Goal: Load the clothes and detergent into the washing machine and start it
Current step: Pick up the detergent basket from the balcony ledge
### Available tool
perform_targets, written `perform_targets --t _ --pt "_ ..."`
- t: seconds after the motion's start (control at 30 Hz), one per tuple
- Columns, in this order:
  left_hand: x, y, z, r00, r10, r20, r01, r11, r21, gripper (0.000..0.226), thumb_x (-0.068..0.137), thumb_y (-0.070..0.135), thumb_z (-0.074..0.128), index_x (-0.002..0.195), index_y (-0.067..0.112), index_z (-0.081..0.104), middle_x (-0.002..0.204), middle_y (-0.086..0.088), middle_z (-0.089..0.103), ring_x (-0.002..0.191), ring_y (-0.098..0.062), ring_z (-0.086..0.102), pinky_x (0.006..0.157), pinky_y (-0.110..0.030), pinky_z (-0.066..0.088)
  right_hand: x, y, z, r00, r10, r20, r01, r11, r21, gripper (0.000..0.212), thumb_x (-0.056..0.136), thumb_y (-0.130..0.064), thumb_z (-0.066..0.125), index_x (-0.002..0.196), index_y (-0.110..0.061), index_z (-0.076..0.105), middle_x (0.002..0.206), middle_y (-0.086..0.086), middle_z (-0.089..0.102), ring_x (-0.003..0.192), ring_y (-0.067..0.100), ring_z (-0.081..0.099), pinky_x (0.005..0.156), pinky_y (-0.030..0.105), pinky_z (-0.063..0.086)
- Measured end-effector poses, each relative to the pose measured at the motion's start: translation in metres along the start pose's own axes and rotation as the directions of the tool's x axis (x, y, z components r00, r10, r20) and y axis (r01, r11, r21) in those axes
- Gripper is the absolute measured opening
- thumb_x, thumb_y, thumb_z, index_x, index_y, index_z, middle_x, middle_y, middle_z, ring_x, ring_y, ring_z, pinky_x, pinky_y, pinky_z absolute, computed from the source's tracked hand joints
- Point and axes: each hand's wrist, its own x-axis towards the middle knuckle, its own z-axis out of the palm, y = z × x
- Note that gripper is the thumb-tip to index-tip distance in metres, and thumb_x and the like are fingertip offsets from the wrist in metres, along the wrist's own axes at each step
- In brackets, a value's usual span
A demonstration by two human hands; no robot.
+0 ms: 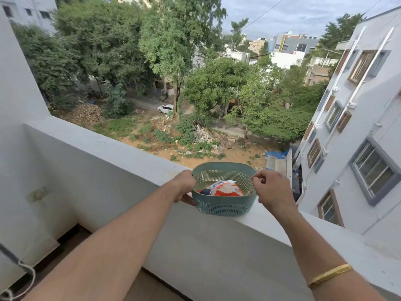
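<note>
Early going: gripping the green basket (pixel 223 204) on the balcony ledge (pixel 130 146), left hand (pixel 184 185) clasping its left side, right hand (pixel 270 187) pinching the right rim, detergent packet (pixel 225 189) lying inside. Washing machine and clothes not showing; loading, starting all remaining.

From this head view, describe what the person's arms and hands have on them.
Both forearms are bare, with no sleeves in view and no gloves. The left hand shows no jewellery. The right hand is bare too, but that forearm carries a thin gold bangle.
</note>
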Motion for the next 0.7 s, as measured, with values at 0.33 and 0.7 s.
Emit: perform_targets --t 0.33,0.7 --pt "-0.129 -0.109 -0.124 0.962 -0.091 -0.257 0.049 0.985 -0.165 0.048 0.103 -0.006 0.042 0.125 0.021 0.074 0.123 -0.006 0.077 0.102 -0.024 0.082 0.079 -0.060 0.071 -0.073 -0.134 0.019 0.948 -0.276 0.155 0.177 0.868 0.464 0.020 0.105 -0.007 0.064 0.091 -0.010 0.077 0.062 0.011 0.076 0.053 0.030 0.077 0.053 0.042 0.065" --pt "-0.352 -0.274 -0.227 0.749 -0.298 -0.591 0.141 0.944 -0.298 0.040 0.104 -0.005 0.035 0.128 0.009 0.065 0.123 -0.013 0.068 0.099 -0.034 0.077 0.069 -0.058 0.071 -0.275 -0.269 0.044 0.771 -0.501 0.393 0.105 0.709 0.697 0.019 0.102 -0.003 0.066 0.088 -0.002 0.078 0.066 0.020 0.075 0.058 0.044 0.075 0.054 0.041 0.065"
